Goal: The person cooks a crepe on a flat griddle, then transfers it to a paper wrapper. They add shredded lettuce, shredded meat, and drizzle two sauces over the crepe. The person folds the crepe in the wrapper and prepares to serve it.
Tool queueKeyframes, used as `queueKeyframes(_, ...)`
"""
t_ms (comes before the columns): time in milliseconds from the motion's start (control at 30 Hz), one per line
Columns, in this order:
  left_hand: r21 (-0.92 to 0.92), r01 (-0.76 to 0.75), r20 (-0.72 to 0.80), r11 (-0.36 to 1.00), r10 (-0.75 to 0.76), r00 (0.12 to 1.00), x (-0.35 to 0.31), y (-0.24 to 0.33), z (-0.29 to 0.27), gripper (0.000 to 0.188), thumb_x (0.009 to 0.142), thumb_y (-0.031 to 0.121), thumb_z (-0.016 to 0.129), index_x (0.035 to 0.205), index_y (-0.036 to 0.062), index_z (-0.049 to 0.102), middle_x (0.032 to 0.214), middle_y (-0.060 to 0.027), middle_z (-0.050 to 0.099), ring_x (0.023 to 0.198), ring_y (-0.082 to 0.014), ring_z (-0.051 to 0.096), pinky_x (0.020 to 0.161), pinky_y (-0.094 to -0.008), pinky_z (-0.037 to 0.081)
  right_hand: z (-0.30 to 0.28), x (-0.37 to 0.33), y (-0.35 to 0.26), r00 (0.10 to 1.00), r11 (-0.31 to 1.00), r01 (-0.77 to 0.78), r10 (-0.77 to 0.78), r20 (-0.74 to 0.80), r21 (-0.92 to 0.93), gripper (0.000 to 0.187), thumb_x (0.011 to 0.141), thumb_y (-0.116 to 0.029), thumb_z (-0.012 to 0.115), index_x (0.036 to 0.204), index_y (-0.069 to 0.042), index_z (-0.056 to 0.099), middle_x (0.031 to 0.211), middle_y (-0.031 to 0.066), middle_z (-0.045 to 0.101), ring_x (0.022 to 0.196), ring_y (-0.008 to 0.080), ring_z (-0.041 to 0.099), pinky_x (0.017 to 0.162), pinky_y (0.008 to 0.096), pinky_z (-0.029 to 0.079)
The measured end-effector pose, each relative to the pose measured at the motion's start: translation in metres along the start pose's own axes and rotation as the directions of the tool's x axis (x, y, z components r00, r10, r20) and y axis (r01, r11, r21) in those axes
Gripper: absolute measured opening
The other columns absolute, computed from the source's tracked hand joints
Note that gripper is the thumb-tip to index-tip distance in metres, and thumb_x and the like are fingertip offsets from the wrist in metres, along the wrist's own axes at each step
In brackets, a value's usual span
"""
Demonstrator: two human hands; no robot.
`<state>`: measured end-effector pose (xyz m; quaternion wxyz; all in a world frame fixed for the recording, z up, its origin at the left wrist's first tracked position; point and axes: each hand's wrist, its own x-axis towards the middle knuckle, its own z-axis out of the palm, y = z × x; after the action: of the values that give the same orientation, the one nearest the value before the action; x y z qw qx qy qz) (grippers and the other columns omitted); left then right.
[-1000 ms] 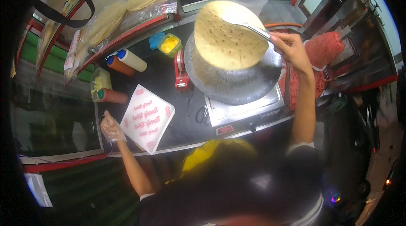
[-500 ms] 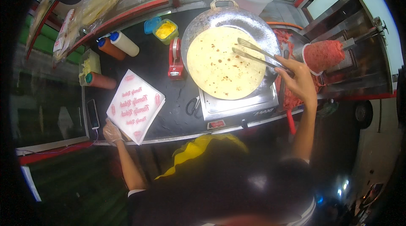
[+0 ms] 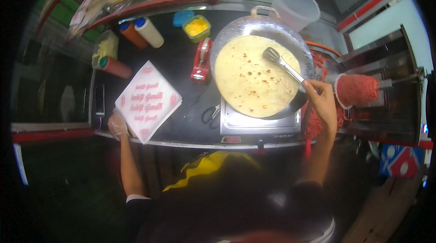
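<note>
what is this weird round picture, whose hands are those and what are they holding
There's no robot: these are a person's hands, seen from above by a wide fisheye camera worn on the head, which bends straight edges. The right hand holds silver metal tongs over a round, pale, brown-spotted flatbread in a round grey metal pan. The left hand, in a clear glove, is at the corner of a stack of red-printed white paper sheets; its grip is unclear. The black counter also bears a red tape dispenser, three plastic squeeze bottles and a green-tinted tub of yellow food.

Metal tongs in right hand, over flatbread on pan
</note>
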<state>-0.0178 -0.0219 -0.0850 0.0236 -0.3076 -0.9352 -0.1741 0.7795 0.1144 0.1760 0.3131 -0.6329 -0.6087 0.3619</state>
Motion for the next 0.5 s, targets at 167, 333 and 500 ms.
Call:
queueKeyframes(167, -0.418, -0.328, -0.347, 0.847, 0.185, 0.92, -0.018, 0.027, -0.013, 0.041, 0.112, 0.037, 0.067, 0.112, -0.0004, 0.083, 0.111, -0.0252, 0.081, 0.105, -0.0457, 0.078, 0.096, -0.0534, 0.06, 0.03, 0.011, -0.074, 0.983, 0.987, 0.154, -0.158, -0.088, -0.052, 0.033, 0.106, -0.017, 0.083, 0.126, 0.008, 0.083, 0.089, -0.0003, 0.075, 0.079, 0.0066, 0.06, 0.07, 0.0256, 0.046)
queueKeyframes(333, -0.123, -0.795, -0.346, 0.595, 0.725, 0.596, -0.03, 0.046, -0.036, 0.021, 0.1, 0.015, 0.077, 0.119, 0.0041, 0.077, 0.12, -0.0167, 0.078, 0.112, -0.0404, 0.074, 0.097, -0.0539, 0.06, 0.089, -0.024, -0.146, 0.62, 0.604, 0.722, -0.781, -0.07, -0.338, 0.027, 0.095, 0.006, 0.083, 0.122, 0.007, 0.083, 0.095, 0.0152, 0.083, 0.076, 0.018, 0.071, 0.073, 0.0318, 0.056)
queueKeyframes(500, -0.316, -0.758, -0.077, 0.571, 0.781, 0.62, -0.023, 0.038, -0.033, 0.023, 0.11, 0.021, 0.059, 0.114, 0.0089, 0.078, 0.123, -0.0155, 0.08, 0.121, -0.0378, 0.072, 0.108, -0.0532, 0.054, 0.237, -0.059, -0.18, 0.558, 0.524, 0.802, -0.829, 0.047, -0.286, 0.048, 0.086, 0.002, 0.093, 0.132, -0.002, 0.082, 0.081, 0.0123, 0.07, 0.064, 0.0245, 0.065, 0.057, 0.0383, 0.049)
